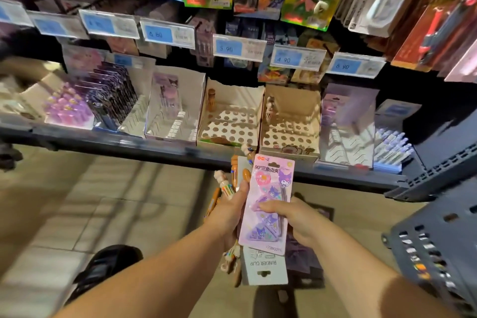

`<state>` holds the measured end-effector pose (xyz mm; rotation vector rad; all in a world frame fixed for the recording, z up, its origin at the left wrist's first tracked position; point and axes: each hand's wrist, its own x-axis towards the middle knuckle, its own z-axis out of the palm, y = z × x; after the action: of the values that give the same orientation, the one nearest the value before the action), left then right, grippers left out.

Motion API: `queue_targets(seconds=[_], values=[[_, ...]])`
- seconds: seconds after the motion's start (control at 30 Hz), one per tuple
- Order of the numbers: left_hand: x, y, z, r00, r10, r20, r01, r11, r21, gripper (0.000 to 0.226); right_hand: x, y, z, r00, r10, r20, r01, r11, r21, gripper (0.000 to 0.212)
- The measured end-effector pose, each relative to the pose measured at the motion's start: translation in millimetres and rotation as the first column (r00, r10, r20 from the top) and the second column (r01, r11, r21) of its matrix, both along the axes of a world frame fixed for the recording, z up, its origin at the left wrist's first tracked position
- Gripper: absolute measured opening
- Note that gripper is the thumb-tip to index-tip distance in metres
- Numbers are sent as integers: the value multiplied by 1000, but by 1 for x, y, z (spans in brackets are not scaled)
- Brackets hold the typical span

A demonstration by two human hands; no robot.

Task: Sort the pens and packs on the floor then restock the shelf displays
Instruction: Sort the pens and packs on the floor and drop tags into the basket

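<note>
Pink pack [265, 204]: card-backed clips, upright, top of the held stack, just in front of the shelf [180, 146] edge.
Right hand [296, 219]: pinches the pack at its 3 o'clock edge, thumb on the face, fingers curled behind.
Left hand [229, 212]: curled round a bundle of pens, thumb pressed on the pack's 9 o'clock edge.
Pens [224, 186]: orange and brown, figure tops, fanned at 10 o'clock of the pack; more ends poke out at 6 o'clock under the wrist.
Grey pack [264, 268]: "BINDER CLIP" card, upside down, behind the pink one, sticks out at 6 o'clock.
Floor [77, 201]: tiled; dark purple packs [304, 258] lie at 5 o'clock of the hands, blurred.
Basket [438, 240]: dark plastic, 4 o'clock; small coloured bits show through the slots, cannot tell what.
Left holed box [229, 121]: 12 o'clock on the shelf; one brown pen in a back hole, other holes bare.
Right holed box [289, 124]: 1 o'clock; one pale figure-top pen at the back, the rest bare.
White slotted box [170, 116]: 11 o'clock; one purple pack at the back, front slots bare.
Purple-pack box [113, 100]: 10 o'clock, row of dark packs, fairly full.
Far slotted box [346, 131]: 2 o'clock, mostly bare; blue-white pens [392, 147] beside it.
Done: gathering looks largely finished, pens and packs in hand.
Left: likely the floor packs, then nearly all restocking, holed boxes first.
</note>
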<state>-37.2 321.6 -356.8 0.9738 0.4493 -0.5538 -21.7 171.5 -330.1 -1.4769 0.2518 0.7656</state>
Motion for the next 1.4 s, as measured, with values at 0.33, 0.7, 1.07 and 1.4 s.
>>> queue_targets(seconds=[0.33, 0.7, 1.07, 1.4], values=[[-13, 13, -30, 992, 117, -45, -117, 993, 4, 28, -19, 9, -27, 991, 116, -61, -117, 993, -8, 29], [-24, 28, -54, 980, 152, -126, -147, 988, 47, 39, -29, 21, -45, 980, 158, -124, -164, 986, -36, 35], [-30, 34, -64, 974, 169, -151, -160, 985, 72, 48, -31, 24, -50, 973, 142, -184, -157, 985, -66, 25], [-36, 34, -81, 973, 160, -169, -138, 981, 135, 37, -33, 18, -64, 970, 131, -207, -151, 985, -87, 23]])
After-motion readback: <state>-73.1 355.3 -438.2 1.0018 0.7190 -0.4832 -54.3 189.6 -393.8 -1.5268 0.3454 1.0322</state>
